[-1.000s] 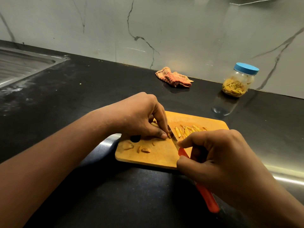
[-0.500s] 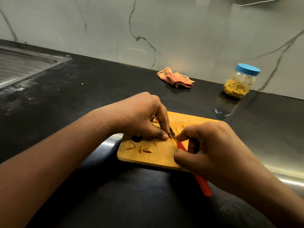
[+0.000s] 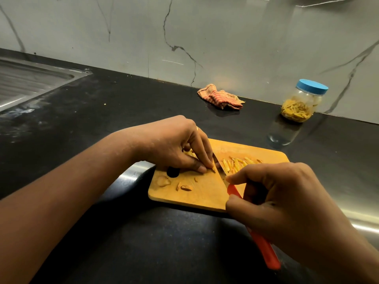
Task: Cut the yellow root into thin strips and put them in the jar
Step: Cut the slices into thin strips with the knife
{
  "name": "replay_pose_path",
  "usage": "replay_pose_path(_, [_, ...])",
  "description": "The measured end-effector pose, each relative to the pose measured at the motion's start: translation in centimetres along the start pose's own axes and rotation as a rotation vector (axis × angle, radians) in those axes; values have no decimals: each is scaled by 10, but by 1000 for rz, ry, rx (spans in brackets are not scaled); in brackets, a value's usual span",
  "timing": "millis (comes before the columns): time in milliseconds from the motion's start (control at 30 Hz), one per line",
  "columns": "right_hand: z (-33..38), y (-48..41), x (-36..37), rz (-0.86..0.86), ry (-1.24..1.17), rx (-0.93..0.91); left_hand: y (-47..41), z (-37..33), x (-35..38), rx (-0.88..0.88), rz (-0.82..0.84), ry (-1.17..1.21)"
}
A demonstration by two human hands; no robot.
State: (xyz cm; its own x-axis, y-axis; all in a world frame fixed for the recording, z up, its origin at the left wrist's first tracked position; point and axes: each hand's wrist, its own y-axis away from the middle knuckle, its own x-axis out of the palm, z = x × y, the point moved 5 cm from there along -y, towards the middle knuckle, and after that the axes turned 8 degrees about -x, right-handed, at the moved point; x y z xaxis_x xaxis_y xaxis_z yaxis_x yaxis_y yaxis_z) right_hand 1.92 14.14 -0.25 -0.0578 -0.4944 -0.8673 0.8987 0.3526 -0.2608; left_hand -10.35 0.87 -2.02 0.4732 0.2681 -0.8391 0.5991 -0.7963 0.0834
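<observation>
Pinching the small yellow root piece (image 3: 212, 169) to the orange wooden cutting board (image 3: 205, 195), the left hand (image 3: 176, 148) sits just left of the blade of the red-handled knife (image 3: 264, 249) gripped by the right hand (image 3: 287, 201). Cut yellow strips (image 3: 235, 163) lie right of it; the blue-lidded clear jar (image 3: 303, 103) stands well behind, rightward.

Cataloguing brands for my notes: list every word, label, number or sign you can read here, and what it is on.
No readable text anywhere in this view.
Jar: clear wall, blue lid, no label visible.
Knife: plain red handle, no marking visible.
Cutting board: bare wood, no stamp.
Cloth: woven stripes only, no writing.
</observation>
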Motion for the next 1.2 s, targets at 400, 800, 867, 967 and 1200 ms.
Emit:
replay_pose_path(400, [-1, -1, 5, 7, -6, 25, 0, 1, 2, 45, 31, -1])
replay_pose_path(800, [1, -4, 6, 50, -14, 9, -1, 2, 3, 30, 29, -8])
replay_pose_path(867, [1, -4, 6, 60, -6, 10, -1, 2, 3, 24, 28, -11])
replay_pose_path(967, [2, -6, 9, 75, 19, 5, 0, 2, 3, 4, 22, -7])
replay_pose_path(1200, [-1, -17, 9, 58, 54, 25, -1, 2, 2, -26, 13, -47])
